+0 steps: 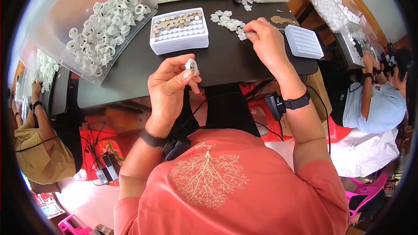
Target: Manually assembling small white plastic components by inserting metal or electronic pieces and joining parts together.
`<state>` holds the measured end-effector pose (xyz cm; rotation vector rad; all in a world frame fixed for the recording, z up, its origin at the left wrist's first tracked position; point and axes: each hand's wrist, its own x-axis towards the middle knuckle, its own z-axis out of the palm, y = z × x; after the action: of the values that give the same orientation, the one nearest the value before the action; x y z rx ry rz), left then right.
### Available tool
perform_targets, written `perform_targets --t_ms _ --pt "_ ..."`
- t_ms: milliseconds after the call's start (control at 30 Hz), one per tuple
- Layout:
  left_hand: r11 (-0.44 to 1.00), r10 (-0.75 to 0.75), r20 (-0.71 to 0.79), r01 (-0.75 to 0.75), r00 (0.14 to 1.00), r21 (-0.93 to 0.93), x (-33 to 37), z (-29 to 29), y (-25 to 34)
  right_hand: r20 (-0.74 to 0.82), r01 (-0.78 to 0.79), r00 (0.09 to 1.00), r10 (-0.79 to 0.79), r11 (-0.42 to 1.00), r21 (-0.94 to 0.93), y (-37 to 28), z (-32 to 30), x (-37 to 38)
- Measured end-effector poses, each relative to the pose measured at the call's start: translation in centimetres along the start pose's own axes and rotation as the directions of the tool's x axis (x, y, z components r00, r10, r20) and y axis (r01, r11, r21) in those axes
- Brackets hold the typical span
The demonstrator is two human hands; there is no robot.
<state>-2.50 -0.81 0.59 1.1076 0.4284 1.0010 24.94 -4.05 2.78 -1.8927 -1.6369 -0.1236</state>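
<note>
my left hand [167, 89] pinches a small white disc [191, 66] while my right hand [265, 39] closes on loose white pieces [226, 21]; best i lift just one.

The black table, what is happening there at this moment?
A person sits at the black table. The left hand holds a small white part up between its fingertips. The right hand reaches into a loose pile of white pieces. A stack of trays stands between them, and a clear bin of white rings lies to the left.
</note>
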Motion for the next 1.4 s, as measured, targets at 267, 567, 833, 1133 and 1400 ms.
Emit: perform_targets --t_ms 267,567,833,1133,1400 --pt "0.999 -0.007 -0.012 0.008 1.000 0.049 0.2 0.3 0.0 -0.047 0.123 0.990 -0.129 0.986 -0.112 1.0 0.9 -0.6" --pt "0.997 -0.021 0.003 0.021 1.000 0.076 0.4 0.2 0.0 -0.111 0.040 0.992 -0.057 0.988 -0.148 0.7 0.1 -1.1" --pt "0.998 -0.042 -0.009 0.043 0.999 0.047 0.3 -0.1 0.2 -0.123 0.142 0.977 -0.173 0.965 -0.222 0.7 1.9 -0.9" --pt "0.968 -0.128 0.057 0.137 0.990 -0.212 1.3 -1.5 0.1 0.028 0.038 0.996 -0.082 0.705 0.708 -4.4 0.4 -1.3" --pt "0.954 -0.092 0.082 0.112 0.992 -0.278 1.4 -2.1 -0.2 0.247 -0.206 0.960 -0.129 0.272 0.940 -11.0 1.8 -1.1"
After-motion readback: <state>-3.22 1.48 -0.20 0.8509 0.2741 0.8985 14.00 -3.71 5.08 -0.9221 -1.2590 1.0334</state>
